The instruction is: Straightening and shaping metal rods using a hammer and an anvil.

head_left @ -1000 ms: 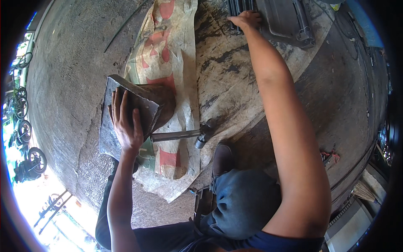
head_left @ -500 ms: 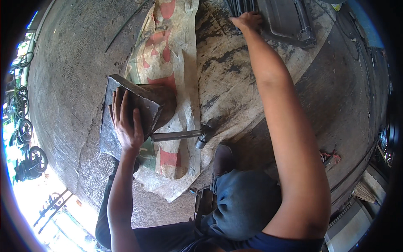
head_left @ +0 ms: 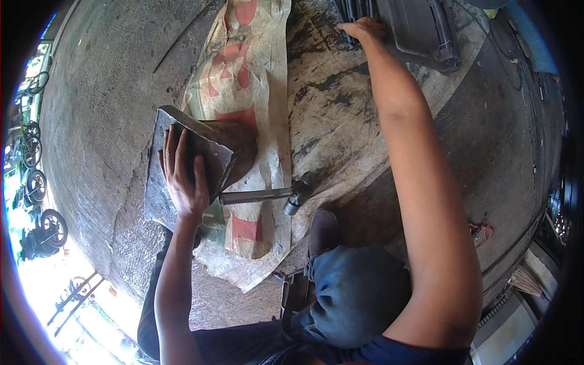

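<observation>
Rough grey concrete floor (head_left: pixel 109 121), curving at the rim; bright daylight at far left, with spoked wheels (head_left: pixel 53 228). Printed sack (head_left: pixel 267 91), creased and stained, lies lengthwise on the ground, a dirty pale sheet (head_left: pixel 328 128) to its right. Left hand (head_left: pixel 184 188) rests flat on the dark metal block (head_left: pixel 213 146), palm down, fingers slightly spread, thumb set apart. Block sits left of centre by the sack's left edge, its top slab tilted, a rounded brown body showing at right. Hammer (head_left: pixel 258 196) lies across the sack just below the block, head to the right, at the sack's edge. Right arm reaches far forward; right hand (head_left: pixel 365 29) is at the dark rods (head_left: pixel 350 9), thumb out to the left, other fingers bent and partly hidden; cannot tell whether they pinch any. Dark metal tray (head_left: pixel 417 30) just right of that hand. Broom (head_left: pixel 526 281) at lower right.
</observation>
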